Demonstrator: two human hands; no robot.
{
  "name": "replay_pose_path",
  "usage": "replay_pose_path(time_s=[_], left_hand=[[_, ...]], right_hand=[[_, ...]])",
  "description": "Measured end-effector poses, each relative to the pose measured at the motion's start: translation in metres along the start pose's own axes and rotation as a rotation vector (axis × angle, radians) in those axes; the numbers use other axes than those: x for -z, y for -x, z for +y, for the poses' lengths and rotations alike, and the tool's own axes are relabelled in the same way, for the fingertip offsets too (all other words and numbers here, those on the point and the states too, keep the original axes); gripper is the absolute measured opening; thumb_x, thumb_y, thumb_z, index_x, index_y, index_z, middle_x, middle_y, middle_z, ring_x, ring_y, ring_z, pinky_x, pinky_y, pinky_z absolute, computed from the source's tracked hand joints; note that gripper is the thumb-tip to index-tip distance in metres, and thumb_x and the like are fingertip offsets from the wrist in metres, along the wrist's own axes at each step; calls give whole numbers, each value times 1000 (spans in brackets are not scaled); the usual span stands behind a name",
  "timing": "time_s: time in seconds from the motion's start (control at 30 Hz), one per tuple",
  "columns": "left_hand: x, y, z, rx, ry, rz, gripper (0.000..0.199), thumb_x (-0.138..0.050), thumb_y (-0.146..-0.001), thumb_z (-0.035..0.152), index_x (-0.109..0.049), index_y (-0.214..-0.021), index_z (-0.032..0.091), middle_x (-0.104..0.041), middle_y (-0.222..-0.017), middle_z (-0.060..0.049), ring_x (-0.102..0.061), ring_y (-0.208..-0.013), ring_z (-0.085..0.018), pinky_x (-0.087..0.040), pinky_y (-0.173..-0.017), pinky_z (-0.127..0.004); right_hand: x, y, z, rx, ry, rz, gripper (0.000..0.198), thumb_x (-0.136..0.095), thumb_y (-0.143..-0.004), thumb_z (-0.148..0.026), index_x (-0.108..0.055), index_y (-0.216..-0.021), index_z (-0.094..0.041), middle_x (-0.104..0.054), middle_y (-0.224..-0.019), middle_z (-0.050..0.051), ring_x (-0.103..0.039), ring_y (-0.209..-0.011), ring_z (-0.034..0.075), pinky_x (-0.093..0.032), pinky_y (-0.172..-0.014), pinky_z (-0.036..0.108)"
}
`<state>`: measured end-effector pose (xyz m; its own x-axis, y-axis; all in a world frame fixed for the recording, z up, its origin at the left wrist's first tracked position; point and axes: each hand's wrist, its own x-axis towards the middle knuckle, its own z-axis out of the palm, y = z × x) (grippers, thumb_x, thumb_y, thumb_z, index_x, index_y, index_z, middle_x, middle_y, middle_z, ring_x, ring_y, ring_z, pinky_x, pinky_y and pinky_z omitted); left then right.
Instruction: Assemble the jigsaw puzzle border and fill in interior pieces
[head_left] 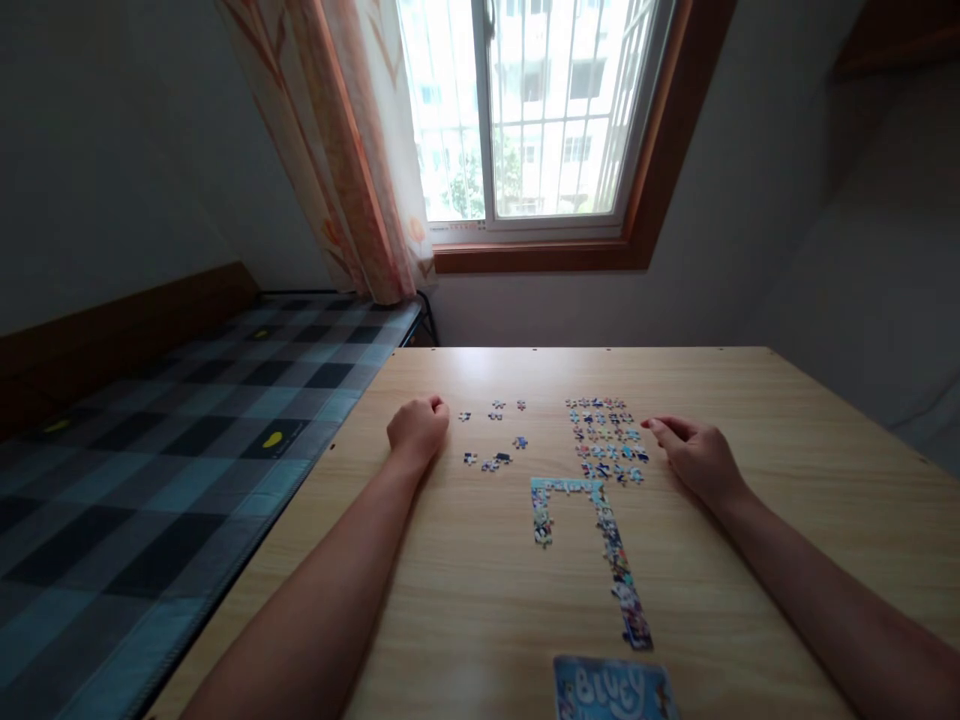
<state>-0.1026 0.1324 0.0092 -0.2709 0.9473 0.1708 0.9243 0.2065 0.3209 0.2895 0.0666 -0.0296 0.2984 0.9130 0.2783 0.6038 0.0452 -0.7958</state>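
Observation:
My left hand point(420, 428) rests on the table as a closed fist, left of several loose jigsaw pieces point(495, 415); nothing shows in it. On the other side, my right hand point(694, 455) has thumb and forefinger pinched together beside a block of loose puzzle pieces point(604, 437) laid in rows. Whatever may be between those fingertips is too small to make out. Between my arms lies a partly joined puzzle border point(616, 550), with a top strip, a short left side and a longer right side.
A blue box lid or card marked "BLUEY" point(611, 690) lies at the near edge of view. The wooden table point(465, 600) reaches toward a wall with a barred window point(555, 120). A bed with a checked cover point(187, 440) stands left, below a patterned curtain point(337, 130).

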Motion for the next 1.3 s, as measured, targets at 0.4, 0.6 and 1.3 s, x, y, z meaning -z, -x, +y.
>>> replay_pose_path(time_s=[0.4, 0.6, 1.3], left_hand=[[-2, 21, 27, -509, 85, 161, 30, -53, -88, 19, -77, -105, 25, -71, -115, -6, -58, -114, -25, -43, -105, -37], [-3, 21, 57, -541, -109, 60, 29, -64, -89, 30, -76, -115, 30, -59, -141, -8, -47, -131, -31, -40, -108, -46], [0, -10, 119, -541, -322, -251, 16, -72, -82, 34, -81, -95, 32, -65, -130, -6, -53, -121, -29, -45, -98, -36]], right_hand=[[-1, -2, 1, -5, -84, 19, 41, -60, -81, -51, -81, -90, -18, -71, -65, 7, -62, -53, 22, -44, -49, 31], [-2, -4, 2, -18, -93, 8, 43, -61, -80, -52, -81, -93, -17, -72, -65, 6, -61, -53, 22, -44, -50, 32], [-6, -9, 1, -12, -210, 88, 43, -62, -81, -52, -81, -93, -15, -79, -89, 11, -71, -70, 27, -51, -56, 33]])
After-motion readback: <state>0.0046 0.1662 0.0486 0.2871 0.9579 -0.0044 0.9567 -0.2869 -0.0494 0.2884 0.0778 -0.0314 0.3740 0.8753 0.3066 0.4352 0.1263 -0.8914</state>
